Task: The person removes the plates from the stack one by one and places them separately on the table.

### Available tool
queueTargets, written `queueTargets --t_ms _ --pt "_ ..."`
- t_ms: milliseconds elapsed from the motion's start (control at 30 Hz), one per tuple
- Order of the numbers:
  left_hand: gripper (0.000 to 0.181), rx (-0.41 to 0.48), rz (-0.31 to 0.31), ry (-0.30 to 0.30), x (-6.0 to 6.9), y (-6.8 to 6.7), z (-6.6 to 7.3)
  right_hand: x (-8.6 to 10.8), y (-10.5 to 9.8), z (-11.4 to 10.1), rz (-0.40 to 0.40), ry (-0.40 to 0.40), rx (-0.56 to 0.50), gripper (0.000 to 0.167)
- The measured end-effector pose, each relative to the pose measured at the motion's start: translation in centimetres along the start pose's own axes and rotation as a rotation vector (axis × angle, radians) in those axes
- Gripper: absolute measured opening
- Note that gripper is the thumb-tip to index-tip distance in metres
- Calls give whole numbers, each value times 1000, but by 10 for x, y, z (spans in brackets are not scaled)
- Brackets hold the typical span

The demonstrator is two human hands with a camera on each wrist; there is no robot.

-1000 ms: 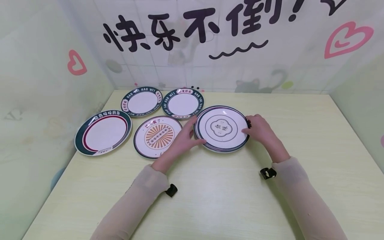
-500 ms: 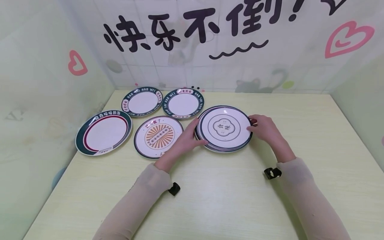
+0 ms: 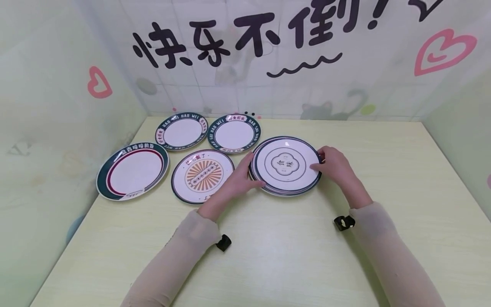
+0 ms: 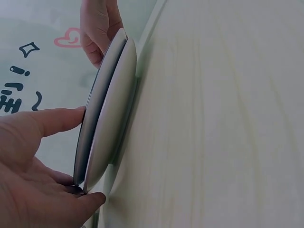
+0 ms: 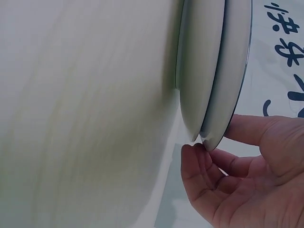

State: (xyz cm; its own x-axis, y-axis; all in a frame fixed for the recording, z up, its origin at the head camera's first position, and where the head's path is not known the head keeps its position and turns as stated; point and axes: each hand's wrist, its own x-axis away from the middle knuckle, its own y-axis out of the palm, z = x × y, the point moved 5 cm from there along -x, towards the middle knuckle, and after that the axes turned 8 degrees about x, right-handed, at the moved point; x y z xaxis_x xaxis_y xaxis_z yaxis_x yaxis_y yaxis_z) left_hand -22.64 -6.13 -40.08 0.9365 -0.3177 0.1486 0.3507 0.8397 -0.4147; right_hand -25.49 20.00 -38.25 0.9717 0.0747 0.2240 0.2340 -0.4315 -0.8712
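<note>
Two or more white plates with dark blue rims lie stacked, the top plate (image 3: 285, 164) bearing a flower-shaped emblem with characters. The left hand (image 3: 239, 181) grips the stack's left edge, thumb at the near-left rim and fingers round the far-left side. On the opposite edge, the right hand (image 3: 335, 165) pinches the top plate's rim, its thumb on top. Both wrist views show the plates edge-on: the upper plate (image 4: 95, 114) and the one beneath (image 4: 114, 114) touch at their rims. In the right wrist view the right hand's fingers (image 5: 192, 175) curl under the upper plate (image 5: 232, 71).
Left of the stack lie a plate with an orange sunburst (image 3: 203, 175), a large plate with a green and red border (image 3: 135, 170), and two green-rimmed plates (image 3: 182, 131) (image 3: 234, 133) near the wall (image 3: 245, 94). All rest on the pale table (image 3: 276, 256).
The top plate shifted right over the stack, then slightly back left. The right hand moved with it. The left hand moved slightly right and still holds the stack's left edge.
</note>
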Motion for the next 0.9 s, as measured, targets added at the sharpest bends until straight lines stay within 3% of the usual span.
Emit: queueTargets --t_ms 233,533,733,900 --pt "103 5 -9 6 2 0 4 -1 -5 -2 15 -5 9 43" --pt "105 4 -23 -21 1 1 4 1 -9 7 25 -33 -56 41" --pt "103 7 -22 -34 1 0 4 6 -13 16 6 -3 -157 42" --pt "104 10 -17 -47 1 0 2 9 -12 27 -67 30 -334 45"
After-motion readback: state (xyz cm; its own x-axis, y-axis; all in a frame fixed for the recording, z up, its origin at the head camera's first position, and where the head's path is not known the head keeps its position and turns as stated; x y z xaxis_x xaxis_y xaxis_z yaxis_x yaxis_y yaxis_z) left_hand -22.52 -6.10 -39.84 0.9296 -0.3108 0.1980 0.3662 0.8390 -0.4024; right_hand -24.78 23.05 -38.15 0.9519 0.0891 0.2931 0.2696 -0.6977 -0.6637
